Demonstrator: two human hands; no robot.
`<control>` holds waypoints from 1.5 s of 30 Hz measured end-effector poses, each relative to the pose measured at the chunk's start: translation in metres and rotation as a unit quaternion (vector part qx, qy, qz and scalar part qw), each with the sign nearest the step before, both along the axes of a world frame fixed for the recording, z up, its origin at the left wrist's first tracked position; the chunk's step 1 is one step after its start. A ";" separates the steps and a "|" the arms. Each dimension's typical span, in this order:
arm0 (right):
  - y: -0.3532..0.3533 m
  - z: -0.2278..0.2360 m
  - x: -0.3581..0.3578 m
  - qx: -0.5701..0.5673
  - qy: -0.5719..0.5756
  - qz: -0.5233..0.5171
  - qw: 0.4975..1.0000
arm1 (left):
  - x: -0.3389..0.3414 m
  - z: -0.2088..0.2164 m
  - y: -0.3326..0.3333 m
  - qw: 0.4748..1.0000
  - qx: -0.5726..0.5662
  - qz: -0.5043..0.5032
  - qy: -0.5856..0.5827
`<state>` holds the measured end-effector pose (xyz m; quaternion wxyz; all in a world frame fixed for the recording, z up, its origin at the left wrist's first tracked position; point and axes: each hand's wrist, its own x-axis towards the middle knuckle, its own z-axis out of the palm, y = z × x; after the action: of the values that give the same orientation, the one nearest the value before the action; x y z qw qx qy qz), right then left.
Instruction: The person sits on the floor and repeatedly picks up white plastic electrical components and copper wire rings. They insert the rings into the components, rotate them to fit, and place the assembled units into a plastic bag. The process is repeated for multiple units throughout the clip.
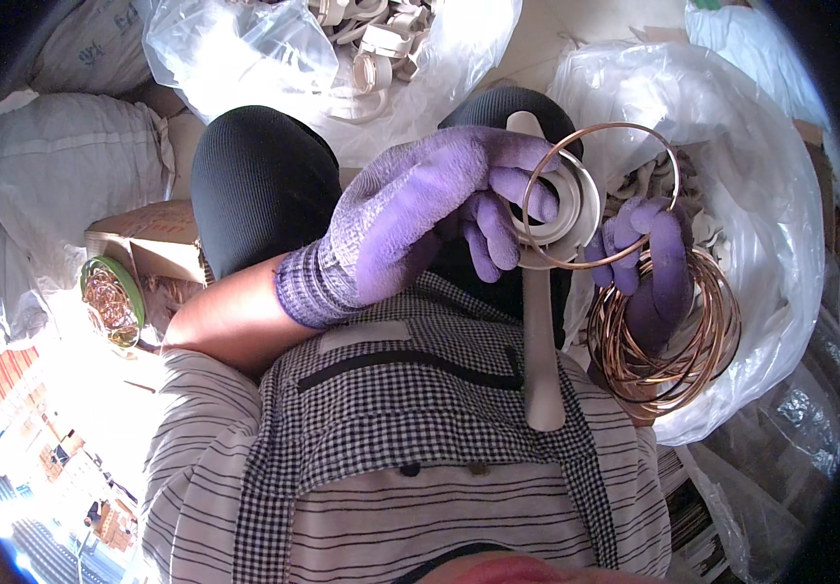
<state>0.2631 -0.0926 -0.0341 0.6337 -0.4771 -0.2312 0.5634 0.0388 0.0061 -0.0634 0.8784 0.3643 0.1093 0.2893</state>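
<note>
My left hand (420, 219), in a purple knit glove, pinches a white plastic ring piece (572, 209) at the top of a white upright post (541, 341) that stands between my knees. My right hand (649, 263), also gloved in purple, holds a single thin copper-coloured wire ring (668, 161) up against the white piece. A bundle of several more copper rings (668, 346) hangs around the right hand's wrist and palm. Both hands meet just above my lap.
A clear plastic bag (731, 146) of white parts lies open at my right. Another bag of white ring pieces (381, 49) sits ahead. At my left stand a cardboard box (152, 243) and a green-rimmed tub of copper rings (111, 297). White sacks (60, 165) lie far left.
</note>
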 end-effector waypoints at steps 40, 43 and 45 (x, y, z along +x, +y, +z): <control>0.015 0.001 -0.007 0.005 -0.496 0.089 0.864 | 0.001 0.013 -0.010 0.845 0.360 0.231 0.320; 0.014 -0.002 -0.011 0.035 -0.521 0.066 0.851 | 0.001 0.010 -0.011 0.790 0.427 0.241 0.367; 0.012 0.002 -0.012 0.039 -0.567 0.058 0.820 | 0.005 0.010 -0.008 0.781 0.440 0.236 0.375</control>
<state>0.2510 -0.0802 -0.0320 0.3745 -0.6726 -0.5993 0.2194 0.0436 -0.0016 -0.0535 0.4163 0.7542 0.3733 0.3444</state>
